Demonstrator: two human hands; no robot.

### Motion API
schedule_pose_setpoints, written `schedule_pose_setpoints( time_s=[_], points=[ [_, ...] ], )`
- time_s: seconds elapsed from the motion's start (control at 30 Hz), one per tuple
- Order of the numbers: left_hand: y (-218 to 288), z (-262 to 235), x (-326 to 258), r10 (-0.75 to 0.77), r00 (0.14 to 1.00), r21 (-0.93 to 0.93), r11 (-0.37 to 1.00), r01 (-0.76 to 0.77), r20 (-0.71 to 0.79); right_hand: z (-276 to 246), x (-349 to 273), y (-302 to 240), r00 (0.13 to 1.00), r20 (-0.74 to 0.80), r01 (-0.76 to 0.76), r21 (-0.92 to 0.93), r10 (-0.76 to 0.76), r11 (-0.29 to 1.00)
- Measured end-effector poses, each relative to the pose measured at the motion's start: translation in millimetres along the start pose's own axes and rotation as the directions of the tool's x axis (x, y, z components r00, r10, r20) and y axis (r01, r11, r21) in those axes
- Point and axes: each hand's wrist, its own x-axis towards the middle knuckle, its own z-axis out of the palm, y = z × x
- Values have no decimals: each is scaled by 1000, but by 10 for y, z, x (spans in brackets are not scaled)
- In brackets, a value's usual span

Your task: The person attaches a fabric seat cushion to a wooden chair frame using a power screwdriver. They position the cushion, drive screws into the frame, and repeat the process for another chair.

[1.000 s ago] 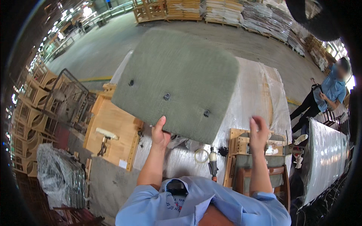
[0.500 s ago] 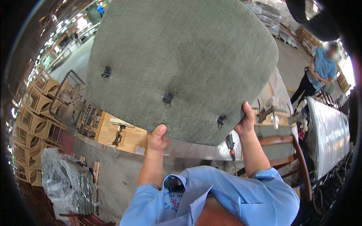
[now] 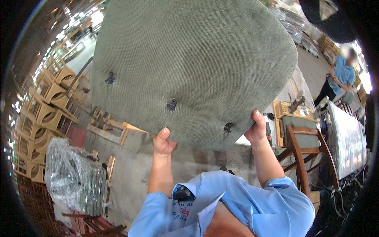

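Note:
A large grey-green upholstered panel (image 3: 189, 59), shaped like a chair cushion, is held up in front of me and fills the upper middle of the view. Three small black clips (image 3: 171, 103) sit in a row across its lower part. My left hand (image 3: 163, 143) grips the near edge, thumb on the facing side and fingers hidden underneath. At the near right corner my right hand (image 3: 257, 128) is closed on the edge in the same way. The panel's far edge runs out of view at the top.
Stacked wooden chair frames (image 3: 43, 130) stand at the left, by a plastic-wrapped stack of panels (image 3: 75, 177). At right are a brown wooden chair (image 3: 304, 166), a workbench (image 3: 281, 118) and a wrapped pale stack (image 3: 351, 134). A person (image 3: 340, 75) in blue stands beyond, at far right.
The panel stays in both hands. My viewpoint has shifted away from the workbench; more grey floor shows below the panel, and the wooden chair appears more fully at right.

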Motion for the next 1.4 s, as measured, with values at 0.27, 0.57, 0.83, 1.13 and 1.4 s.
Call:
schedule_pose_setpoints(
  time_s=[0.27,0.57,0.83,1.13,1.4],
  points=[
    [563,-388,-376,102,980,113,990,-83,-172,242,210,755,967,149,-221,80,207,972],
    [1143,-1066,-904,107,903,247,969,-2,-415,287,187,1570,834,36,-552,61,551,831],
    [1515,-1456,-762,145,774,351,931,104,-616,339,545,2519,735,156,-677,116,660,727],
    [2480,-1862,189,204,736,594,739,317,-646,-108,2101,3305,638,219,-741,-88,738,666],
    [2943,-2760,1749,9,811,713,482,509,-585,-196,2358,3660,709,264,-659,-82,654,747]
  ],
)
